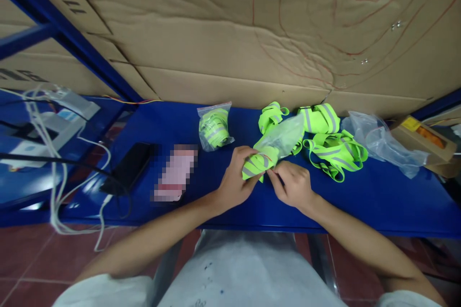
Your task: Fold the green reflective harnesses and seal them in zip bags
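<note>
My left hand (237, 175) is closed round a rolled neon-yellow reflective strap (258, 167) with grey stripes, above the front of the blue shelf. A clear plastic bag (286, 132) covers the strap's far end and reaches away from me. Pinched at the strap's near right side, my right hand (293, 183) has thumb and forefinger at the bag's edge; exactly what lies between them is hard to see. Just beyond my hands are several more reflective straps, one loosely bundled (336, 153), one rolled (320, 119) and one partly behind the bag (272, 116).
A bagged reflective strap (215, 127) stands left of centre. Further left are a pixelated pink phone-like object (176, 172), a black power bank-like block (127, 168) and tangled white cables (54, 192). Empty clear bags (383, 139) and an open cardboard box (425, 139) lie right. Cardboard (216, 48) backs the shelf.
</note>
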Action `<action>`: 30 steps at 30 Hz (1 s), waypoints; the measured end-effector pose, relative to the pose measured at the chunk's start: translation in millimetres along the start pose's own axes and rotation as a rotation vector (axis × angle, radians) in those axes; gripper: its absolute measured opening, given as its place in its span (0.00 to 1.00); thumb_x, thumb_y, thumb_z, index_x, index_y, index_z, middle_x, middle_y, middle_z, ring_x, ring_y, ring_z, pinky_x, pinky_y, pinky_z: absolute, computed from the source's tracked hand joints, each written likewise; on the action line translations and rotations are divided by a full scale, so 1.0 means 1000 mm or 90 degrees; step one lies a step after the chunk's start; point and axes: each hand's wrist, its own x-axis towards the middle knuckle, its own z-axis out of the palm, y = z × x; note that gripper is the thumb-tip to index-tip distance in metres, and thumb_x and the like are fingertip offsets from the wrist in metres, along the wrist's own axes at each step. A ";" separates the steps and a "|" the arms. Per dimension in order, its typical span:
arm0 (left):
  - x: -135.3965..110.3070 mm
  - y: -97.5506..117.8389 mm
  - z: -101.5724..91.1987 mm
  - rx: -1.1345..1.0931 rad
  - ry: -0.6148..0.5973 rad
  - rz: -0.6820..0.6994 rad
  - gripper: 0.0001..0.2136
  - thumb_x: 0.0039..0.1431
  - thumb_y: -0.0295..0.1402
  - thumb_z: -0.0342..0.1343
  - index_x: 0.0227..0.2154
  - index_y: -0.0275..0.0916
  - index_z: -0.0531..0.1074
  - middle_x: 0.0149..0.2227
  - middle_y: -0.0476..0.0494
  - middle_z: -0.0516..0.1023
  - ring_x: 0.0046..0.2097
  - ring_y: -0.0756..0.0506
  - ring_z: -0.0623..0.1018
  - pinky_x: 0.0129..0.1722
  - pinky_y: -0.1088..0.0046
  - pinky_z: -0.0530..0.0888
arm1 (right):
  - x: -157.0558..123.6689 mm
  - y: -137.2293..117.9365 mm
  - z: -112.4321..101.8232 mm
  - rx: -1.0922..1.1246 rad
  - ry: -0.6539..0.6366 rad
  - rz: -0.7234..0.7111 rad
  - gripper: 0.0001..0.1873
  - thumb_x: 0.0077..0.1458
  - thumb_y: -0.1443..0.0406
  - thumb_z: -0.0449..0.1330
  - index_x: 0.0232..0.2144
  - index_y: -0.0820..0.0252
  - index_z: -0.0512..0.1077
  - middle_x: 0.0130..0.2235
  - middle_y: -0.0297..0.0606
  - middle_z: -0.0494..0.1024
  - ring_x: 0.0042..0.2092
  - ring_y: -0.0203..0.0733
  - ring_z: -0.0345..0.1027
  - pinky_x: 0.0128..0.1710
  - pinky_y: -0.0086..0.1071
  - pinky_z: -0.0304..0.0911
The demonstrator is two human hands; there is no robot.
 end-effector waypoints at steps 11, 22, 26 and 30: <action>0.007 -0.006 -0.011 0.145 -0.041 0.054 0.30 0.59 0.24 0.58 0.62 0.47 0.58 0.56 0.37 0.65 0.57 0.38 0.72 0.54 0.57 0.75 | 0.004 0.013 0.002 0.137 0.034 0.090 0.05 0.65 0.65 0.62 0.43 0.53 0.72 0.40 0.38 0.81 0.39 0.43 0.76 0.39 0.37 0.71; 0.004 0.008 -0.010 0.362 -0.136 0.103 0.35 0.47 0.20 0.55 0.60 0.48 0.62 0.54 0.38 0.67 0.52 0.37 0.72 0.44 0.60 0.79 | 0.007 0.007 -0.010 0.187 0.136 0.066 0.12 0.58 0.74 0.63 0.41 0.52 0.73 0.39 0.36 0.82 0.40 0.41 0.79 0.41 0.37 0.75; 0.004 0.015 -0.009 0.434 -0.137 0.080 0.34 0.47 0.20 0.55 0.59 0.48 0.62 0.50 0.39 0.68 0.50 0.38 0.73 0.41 0.62 0.79 | 0.008 0.001 -0.011 0.231 0.121 0.098 0.09 0.58 0.73 0.63 0.37 0.53 0.73 0.37 0.35 0.81 0.37 0.40 0.77 0.37 0.36 0.74; 0.005 0.016 -0.007 0.511 -0.122 0.101 0.29 0.54 0.21 0.54 0.59 0.48 0.64 0.49 0.37 0.68 0.48 0.37 0.72 0.40 0.61 0.78 | 0.003 -0.003 -0.006 0.288 0.098 0.138 0.08 0.59 0.72 0.63 0.38 0.53 0.73 0.36 0.34 0.80 0.35 0.38 0.75 0.37 0.34 0.73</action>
